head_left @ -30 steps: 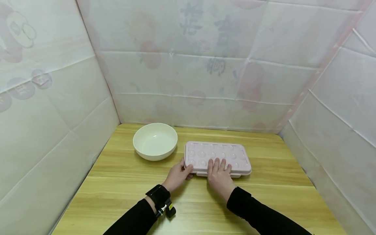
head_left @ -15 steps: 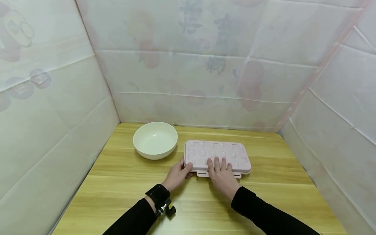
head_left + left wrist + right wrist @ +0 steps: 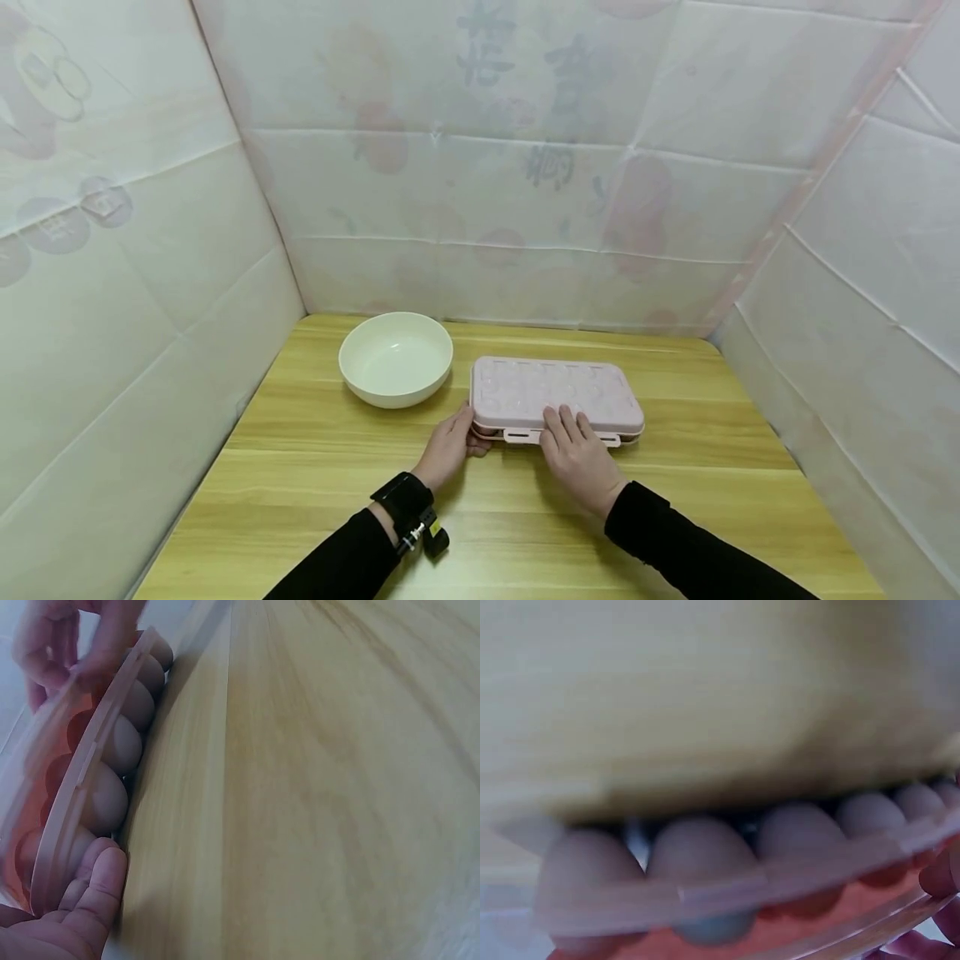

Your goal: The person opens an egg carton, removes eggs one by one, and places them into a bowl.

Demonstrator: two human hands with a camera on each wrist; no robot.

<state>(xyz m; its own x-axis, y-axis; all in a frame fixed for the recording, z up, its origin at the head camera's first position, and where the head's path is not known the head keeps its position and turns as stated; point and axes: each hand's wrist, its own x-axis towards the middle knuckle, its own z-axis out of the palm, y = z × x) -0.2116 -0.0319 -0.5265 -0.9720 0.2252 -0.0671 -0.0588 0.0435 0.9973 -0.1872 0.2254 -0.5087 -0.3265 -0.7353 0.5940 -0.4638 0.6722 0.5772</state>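
Note:
A pale pink lidded egg box [image 3: 555, 392] lies on the table, its lid's front edge slightly raised. My left hand [image 3: 447, 447] grips the box at its front left corner, fingers under the tray rim. In the left wrist view, the fingertips [image 3: 105, 874] touch the nearest rounded cup. My right hand [image 3: 581, 462] holds the lid's front edge, fingers on top beside the latch tab [image 3: 521, 436]. Through the gap, reddish round tops [image 3: 56, 776] show above the tray's pale cups [image 3: 105, 799]. The right wrist view shows the same row of cups [image 3: 705, 847], blurred.
A cream bowl [image 3: 396, 362] stands left of the box, close to its back left corner. The wood-grain table [image 3: 495, 533] is enclosed by white printed sheets [image 3: 480, 200] at the back and both sides.
The lid's front edge has risen and a gap has opened beneath it. My left thumb has slipped from the lid's top to the corner. My right hand has shifted slightly right.

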